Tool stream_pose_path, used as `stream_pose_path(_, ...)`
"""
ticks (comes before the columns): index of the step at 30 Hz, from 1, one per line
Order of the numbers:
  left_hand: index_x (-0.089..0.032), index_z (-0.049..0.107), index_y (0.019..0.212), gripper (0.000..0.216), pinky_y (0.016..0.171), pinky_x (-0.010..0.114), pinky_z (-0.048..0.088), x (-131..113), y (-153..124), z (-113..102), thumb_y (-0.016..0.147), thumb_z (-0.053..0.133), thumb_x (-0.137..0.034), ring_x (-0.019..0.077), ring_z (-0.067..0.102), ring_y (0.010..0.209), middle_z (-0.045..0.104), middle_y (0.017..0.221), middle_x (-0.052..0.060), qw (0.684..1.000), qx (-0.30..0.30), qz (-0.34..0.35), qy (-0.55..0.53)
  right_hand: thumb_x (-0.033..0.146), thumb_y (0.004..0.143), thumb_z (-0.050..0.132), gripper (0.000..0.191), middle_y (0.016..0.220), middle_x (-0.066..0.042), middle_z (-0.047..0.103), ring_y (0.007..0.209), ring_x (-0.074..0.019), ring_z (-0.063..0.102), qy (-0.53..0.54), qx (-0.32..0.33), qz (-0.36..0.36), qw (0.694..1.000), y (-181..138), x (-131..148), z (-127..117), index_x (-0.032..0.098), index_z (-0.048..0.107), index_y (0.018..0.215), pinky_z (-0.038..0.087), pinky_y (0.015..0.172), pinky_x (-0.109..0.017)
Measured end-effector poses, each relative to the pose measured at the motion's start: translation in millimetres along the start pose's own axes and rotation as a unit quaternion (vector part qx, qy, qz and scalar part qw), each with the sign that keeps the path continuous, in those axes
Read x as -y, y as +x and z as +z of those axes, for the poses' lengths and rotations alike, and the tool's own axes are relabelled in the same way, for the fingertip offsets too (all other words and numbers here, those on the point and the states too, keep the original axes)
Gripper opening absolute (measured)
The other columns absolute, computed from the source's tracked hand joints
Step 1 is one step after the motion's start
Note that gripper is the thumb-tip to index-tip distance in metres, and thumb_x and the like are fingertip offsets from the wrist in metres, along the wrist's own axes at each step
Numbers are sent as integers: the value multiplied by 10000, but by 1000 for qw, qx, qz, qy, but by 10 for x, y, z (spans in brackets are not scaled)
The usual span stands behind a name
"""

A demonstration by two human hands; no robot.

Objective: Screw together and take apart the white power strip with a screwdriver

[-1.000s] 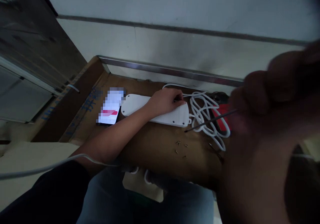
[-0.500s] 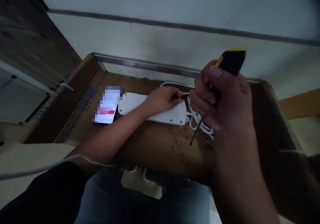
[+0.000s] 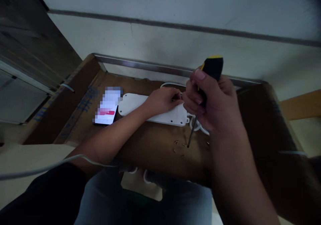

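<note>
Pale wall and a metal rail are seen at the far side, and before them a work surface covered with brown cardboard.

A white power strip is laid flat across the middle of the cardboard, its plain back turned up, with small dark holes showing along its near edge. It is pressed down at its right end by the left hand, whose fingers are curled onto the casing, gripping nothing else. A lit phone is laid just beside the strip's left end. The strip's white cable is coiled at the right end, largely hidden behind the right hand.

That hand is closed round a black-and-yellow screwdriver, held nearly upright with its tip lowered among several small screws scattered on the cardboard just near of the strip.

As to progress, the screws are judged to be out of the casing, since they lie loose. The two halves of the casing appear to be joined. Whether any hole holds a screw cannot be told. No hole is engaged by the tip.
</note>
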State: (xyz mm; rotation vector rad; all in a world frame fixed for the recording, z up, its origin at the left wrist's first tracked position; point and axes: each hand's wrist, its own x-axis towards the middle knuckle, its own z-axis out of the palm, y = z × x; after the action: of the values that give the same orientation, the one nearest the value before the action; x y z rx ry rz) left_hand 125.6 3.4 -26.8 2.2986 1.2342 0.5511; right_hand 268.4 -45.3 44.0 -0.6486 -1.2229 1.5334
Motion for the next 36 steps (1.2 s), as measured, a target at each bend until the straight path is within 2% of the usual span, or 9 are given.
stream_pose_path(11,-207,730,991,253,777,319,470,-10,-16,-11,953,561,-391,232,687,970,767,1018,62,1000,-8,7,1,412,866,735,433,518,63,315,352,-40,260,-14,-6,-15,1000,11,17,-22,177,402,717,138,326,-205)
stream_pose_path(17,-216,731,1031,251,779,307,459,-18,-18,-9,957,582,-405,209,681,938,778,1035,50,1000,-14,12,2,410,783,793,467,511,60,289,346,-39,231,-4,-60,-47,997,6,109,-25,176,396,709,105,334,-199)
stream_pose_path(22,-198,732,1005,226,789,313,471,-17,5,-7,942,599,-370,202,682,919,774,1010,57,1000,-11,11,-7,419,730,834,464,518,85,263,344,-31,180,11,-116,-55,992,20,205,-140,194,430,775,47,327,-203)
stream_pose_path(25,-186,727,983,196,823,312,491,-15,7,-3,928,585,-309,185,672,899,758,993,61,998,-38,43,-31,455,668,888,549,519,95,266,360,-34,182,11,-135,-45,990,52,254,-221,207,417,803,50,334,-213)
stream_pose_path(28,-173,725,958,197,910,319,508,-56,-36,-35,907,542,-224,188,668,965,734,978,78,989,-53,124,-65,507,600,897,631,511,107,203,360,-31,120,14,-163,-70,984,81,288,-290,214,371,791,-12,338,-240)
stream_pose_path(30,-187,732,934,221,976,328,504,-112,-90,-77,867,522,-164,189,668,999,733,978,74,977,-16,191,-95,496,593,873,610,517,109,173,368,-27,96,36,-188,-97,977,81,310,-340,218,366,787,-39,350,-249)
stream_pose_path(32,-202,741,921,265,980,326,509,-177,-147,-119,817,513,-115,180,674,972,740,984,62,961,45,235,-137,425,600,871,554,530,105,208,391,-16,131,69,-207,-105,970,65,336,-403,215,393,784,7,359,-234)
stream_pose_path(34,-202,749,940,298,920,308,527,-230,-189,-145,784,518,-95,172,675,931,739,992,62,949,102,244,-174,354,604,874,505,545,100,255,417,-6,172,99,-218,-96,966,53,363,-481,210,424,785,77,367,-210)
stream_pose_path(36,-205,748,981,302,886,295,533,-256,-205,-145,783,544,-103,172,670,938,735,1019,66,943,144,235,-186,338,634,842,451,543,102,254,416,-2,165,117,-233,-118,958,65,382,-561,203,437,779,77,362,-198)
